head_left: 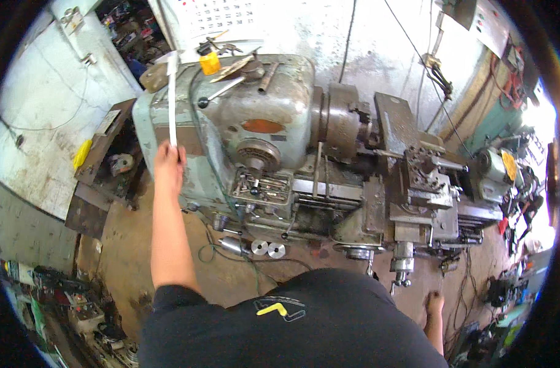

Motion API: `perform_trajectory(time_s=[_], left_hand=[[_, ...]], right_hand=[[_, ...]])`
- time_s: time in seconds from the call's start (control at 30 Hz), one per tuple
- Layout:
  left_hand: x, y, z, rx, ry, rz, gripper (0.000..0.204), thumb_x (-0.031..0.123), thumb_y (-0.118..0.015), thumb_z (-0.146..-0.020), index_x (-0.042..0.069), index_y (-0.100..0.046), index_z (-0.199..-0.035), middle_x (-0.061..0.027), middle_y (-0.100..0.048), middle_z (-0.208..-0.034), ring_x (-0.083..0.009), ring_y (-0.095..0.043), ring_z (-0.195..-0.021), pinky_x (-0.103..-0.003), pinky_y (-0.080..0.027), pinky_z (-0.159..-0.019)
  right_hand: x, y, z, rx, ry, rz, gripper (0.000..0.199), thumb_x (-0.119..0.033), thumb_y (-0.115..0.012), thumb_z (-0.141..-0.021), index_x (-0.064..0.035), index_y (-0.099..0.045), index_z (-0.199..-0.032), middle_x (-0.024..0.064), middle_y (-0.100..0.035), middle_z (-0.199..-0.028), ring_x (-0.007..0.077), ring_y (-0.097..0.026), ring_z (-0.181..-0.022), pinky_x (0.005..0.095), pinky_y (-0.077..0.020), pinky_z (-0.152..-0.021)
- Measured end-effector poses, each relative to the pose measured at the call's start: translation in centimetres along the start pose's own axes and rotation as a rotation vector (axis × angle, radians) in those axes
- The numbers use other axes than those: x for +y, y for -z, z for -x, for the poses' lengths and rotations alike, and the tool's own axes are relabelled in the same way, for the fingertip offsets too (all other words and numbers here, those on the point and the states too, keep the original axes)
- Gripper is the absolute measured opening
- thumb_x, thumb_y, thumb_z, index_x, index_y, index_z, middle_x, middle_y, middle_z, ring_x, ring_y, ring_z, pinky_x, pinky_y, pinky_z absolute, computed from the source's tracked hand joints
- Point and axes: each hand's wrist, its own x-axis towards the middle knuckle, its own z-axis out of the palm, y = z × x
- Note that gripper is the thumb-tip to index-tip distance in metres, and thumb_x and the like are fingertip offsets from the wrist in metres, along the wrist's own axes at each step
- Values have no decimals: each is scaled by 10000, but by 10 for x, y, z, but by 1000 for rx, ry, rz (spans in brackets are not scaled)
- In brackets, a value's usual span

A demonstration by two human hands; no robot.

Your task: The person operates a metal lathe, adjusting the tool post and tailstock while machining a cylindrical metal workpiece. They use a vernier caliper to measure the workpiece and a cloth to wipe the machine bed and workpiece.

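My left hand is closed around the lower end of what looks like a vernier caliper, a long, bright metal strip with a wider head at the top. It is held upright in front of the left end of a grey-green metal lathe. Down at the lower right, beside my body, my right hand has its fingers curled in; whether anything is inside them is hidden. The lathe's chuck and tool post lie away from both hands.
On the headstock stand a yellow bottle and loose tools. Metal discs and a cable lie on the floor by the lathe's base. A wooden bench is at the left; cluttered parts fill the lower left.
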Motion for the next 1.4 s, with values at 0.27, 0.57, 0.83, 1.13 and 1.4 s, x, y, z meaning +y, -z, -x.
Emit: perform_trajectory(time_s=[0.27, 0.57, 0.83, 1.13, 1.4], left_hand=[[-84, -142, 233, -854, 344, 13, 96, 95, -595, -984, 11, -601, -1031, -60, -667, -860, -160, -661, -809, -303, -542, -734], [-117, -228, 252, -1313, -440, -368, 376, 229, -688, -921, 9, -625, -1218, -129, -694, -1020, -197, -665, -937, -329, -516, -855], [-121, -224, 256, -1072, 324, -116, 327, 182, -578, -1019, -3, -584, -1288, -58, -685, -1024, -140, -636, -908, -293, -512, -840], [-80, -315, 272, -942, 557, -220, 206, 185, -651, -970, -1, -664, -1058, -18, -662, -843, -96, -612, -696, -268, -522, -643], [-80, -332, 267, -741, 396, -21, 145, 135, -675, -951, 2, -658, -1008, -23, -657, -837, -92, -596, -738, -263, -516, -689]], right_hand=[[-303, -103, 111, -325, 805, -619, 591, -438, -533, -1017, -73, -405, -1464, 170, -572, -1320, 275, -602, -1159, 404, -475, -977], [-377, -164, 143, -328, 373, -1095, 392, -324, -482, -1054, -34, -491, -1317, 70, -616, -941, 196, -580, -809, 337, -495, -763], [-325, -95, 99, -204, 884, 498, 494, -486, -673, -859, -145, -628, -1213, 177, -706, -872, 381, -686, -832, 478, -536, -731], [-337, -82, 48, -361, 1122, 555, 481, -382, -625, -860, -96, -611, -1246, 175, -698, -950, 366, -691, -873, 494, -550, -748], [-377, -58, 17, -443, 1240, 490, 438, -339, -680, -859, -43, -604, -1172, 173, -679, -933, 378, -671, -874, 481, -537, -754]])
